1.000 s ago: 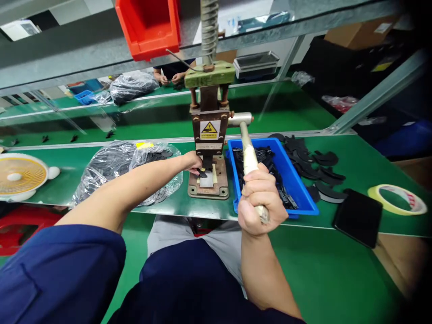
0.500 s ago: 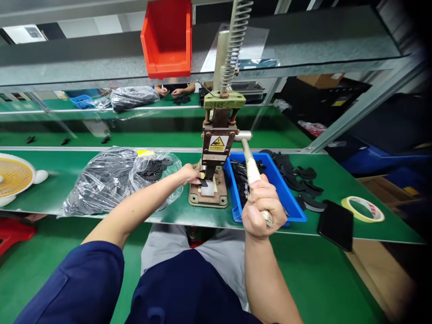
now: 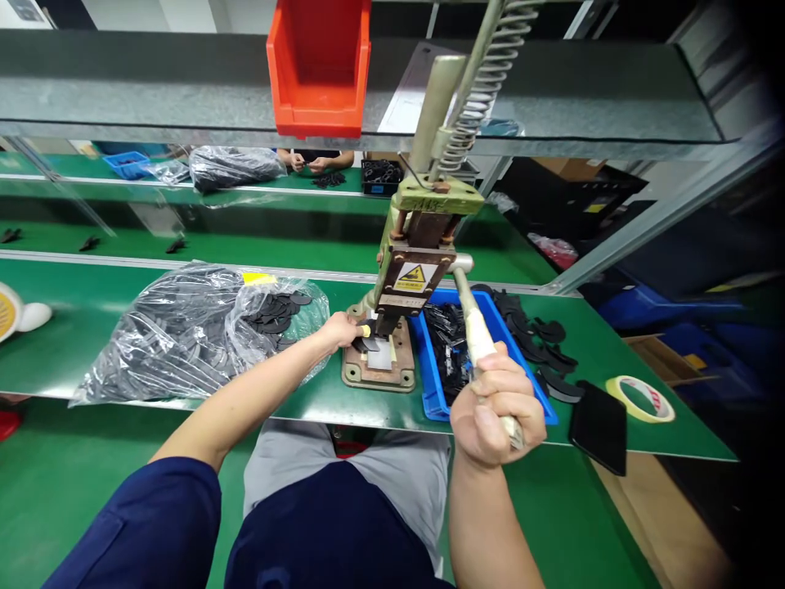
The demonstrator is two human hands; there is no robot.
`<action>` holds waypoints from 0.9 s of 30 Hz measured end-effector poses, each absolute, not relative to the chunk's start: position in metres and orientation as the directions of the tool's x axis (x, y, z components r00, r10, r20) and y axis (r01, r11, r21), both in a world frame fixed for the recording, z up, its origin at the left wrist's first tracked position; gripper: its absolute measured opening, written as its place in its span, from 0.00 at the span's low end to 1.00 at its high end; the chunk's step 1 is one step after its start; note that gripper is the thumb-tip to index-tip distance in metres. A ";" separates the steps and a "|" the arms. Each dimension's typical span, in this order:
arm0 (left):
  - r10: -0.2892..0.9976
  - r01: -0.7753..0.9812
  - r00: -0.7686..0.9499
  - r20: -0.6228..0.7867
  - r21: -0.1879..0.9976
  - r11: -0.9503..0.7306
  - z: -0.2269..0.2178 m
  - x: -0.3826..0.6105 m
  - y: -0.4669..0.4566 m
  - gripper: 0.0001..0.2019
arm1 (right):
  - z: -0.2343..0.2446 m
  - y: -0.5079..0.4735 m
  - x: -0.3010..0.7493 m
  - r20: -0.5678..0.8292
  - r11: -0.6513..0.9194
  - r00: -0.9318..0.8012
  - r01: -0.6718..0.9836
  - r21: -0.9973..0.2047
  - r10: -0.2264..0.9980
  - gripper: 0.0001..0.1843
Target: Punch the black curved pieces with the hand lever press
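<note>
With the metal base (image 3: 375, 379) of the hand press (image 3: 410, 286) as the clock's centre, here was the left hand (image 3: 341, 330) in at ten o'clock, thumb and fingers pinched on a thin black piece (image 3: 368, 345)! That piece sat at the middle of the dial, over the pale plate (image 3: 379, 355) and just below the ram; whether it lay flat there, the view couldn't settle. A yellow patch showed at those fingertips, too small to name.

Out towards four o'clock, the right hand (image 3: 498, 409) had its fingers wrapped firmly round the end of the lever (image 3: 482, 331), which slanted down from the press towards the person.

At three o'clock, close beside the base, stood the blue bin (image 3: 548, 409), loaded with black parts (image 3: 450, 335); curved black pieces (image 3: 555, 358) lay scattered just beyond. Farther out, between three and four, came a flat black device (image 3: 599, 425) and a roll of tape (image 3: 641, 399). Over at nine, a clear plastic bag (image 3: 165, 335) bulged with more dark pieces. Up between eleven and twelve, a co-worker's hands (image 3: 317, 165) were busy above the far bench, below the orange-red tray (image 3: 320, 119).
</note>
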State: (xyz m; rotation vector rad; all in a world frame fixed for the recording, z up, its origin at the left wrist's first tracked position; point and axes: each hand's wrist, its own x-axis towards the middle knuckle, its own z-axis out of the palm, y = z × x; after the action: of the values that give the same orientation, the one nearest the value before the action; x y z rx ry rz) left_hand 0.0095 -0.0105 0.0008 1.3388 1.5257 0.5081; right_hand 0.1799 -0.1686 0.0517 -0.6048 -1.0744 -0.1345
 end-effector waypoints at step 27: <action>0.880 0.070 0.475 -0.020 0.997 -0.015 0.010 -0.060 -0.086 0.14 | -0.013 -0.151 0.137 -0.361 -0.422 -0.248 -0.269 -0.866 0.899 0.24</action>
State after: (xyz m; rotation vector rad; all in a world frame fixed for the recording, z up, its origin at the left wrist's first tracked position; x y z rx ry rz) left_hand -0.0603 -0.0865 0.0105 1.4532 0.8858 0.7988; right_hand 0.1374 -0.1507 -0.0126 -1.1442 -0.8715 1.7865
